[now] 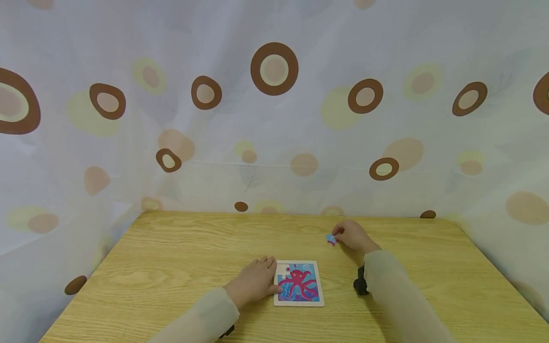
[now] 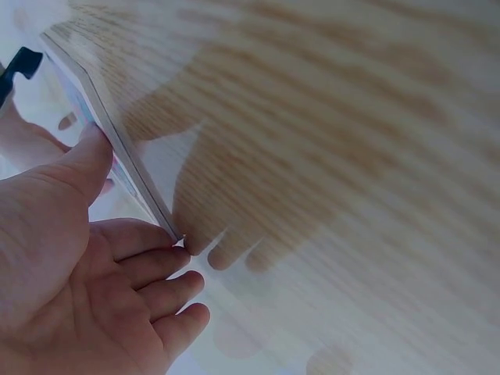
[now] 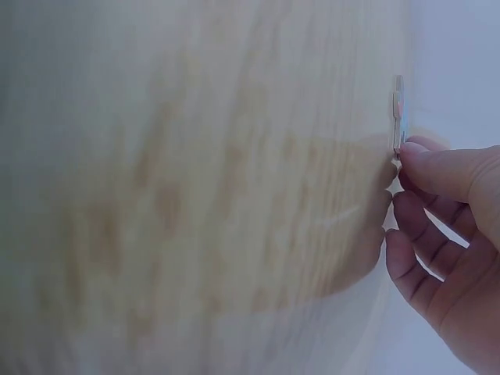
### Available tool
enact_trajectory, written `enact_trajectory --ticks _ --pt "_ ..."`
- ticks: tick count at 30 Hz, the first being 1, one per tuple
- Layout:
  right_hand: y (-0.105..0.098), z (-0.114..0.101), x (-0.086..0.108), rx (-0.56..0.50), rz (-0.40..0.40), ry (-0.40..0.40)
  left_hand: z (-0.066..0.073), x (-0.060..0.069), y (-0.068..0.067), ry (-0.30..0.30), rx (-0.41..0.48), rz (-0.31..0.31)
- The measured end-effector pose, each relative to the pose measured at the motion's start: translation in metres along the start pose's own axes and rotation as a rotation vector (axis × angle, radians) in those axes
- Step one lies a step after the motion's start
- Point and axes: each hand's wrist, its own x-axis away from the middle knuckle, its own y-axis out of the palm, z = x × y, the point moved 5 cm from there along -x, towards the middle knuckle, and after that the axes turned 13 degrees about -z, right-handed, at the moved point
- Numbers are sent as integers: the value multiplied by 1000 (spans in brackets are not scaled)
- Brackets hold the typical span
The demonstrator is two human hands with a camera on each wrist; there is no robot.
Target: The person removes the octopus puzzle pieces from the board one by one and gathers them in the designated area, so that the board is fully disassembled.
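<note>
A square jigsaw puzzle (image 1: pixel 298 283) in a pale frame shows a red octopus on a blue and purple ground. Bare backing shows at its upper left corner. My left hand (image 1: pixel 254 282) rests along the frame's left edge, thumb over the border; in the left wrist view the thumb lies on the edge of the frame (image 2: pixel 117 141) and the fingers are fairly straight. Farther back on the right, my right hand (image 1: pixel 352 237) pinches a small blue puzzle piece (image 1: pixel 330 239) with a pink arc. The right wrist view shows that piece (image 3: pixel 398 109) edge-on at the thumb and fingertips.
The wood-grain table (image 1: pixel 180 247) extends to both sides of the puzzle. Behind it hangs a pale sheet (image 1: pixel 274 128) printed with brown rings and spots, which also closes off the left and right sides. A black wrist strap (image 1: pixel 361 282) is on the right arm.
</note>
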Motion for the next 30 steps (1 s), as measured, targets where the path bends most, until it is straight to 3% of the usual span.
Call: enact_trajectory --ticks 8,13,17,23,30 --pt "0 -1 1 -47 -7 19 1 -1 1 5 7 7" --pt "-1 -24 3 -56 -12 -32 1 -1 2 5 6 3" --pt "7 -48 6 -32 -21 -119 0 -1 3 3 -5 -3" --pt "33 -81 14 -16 -113 -248 0 -1 2 -7 6 1" --pt "61 -106 22 -9 -256 -310 -1 -2 2 -10 17 5"
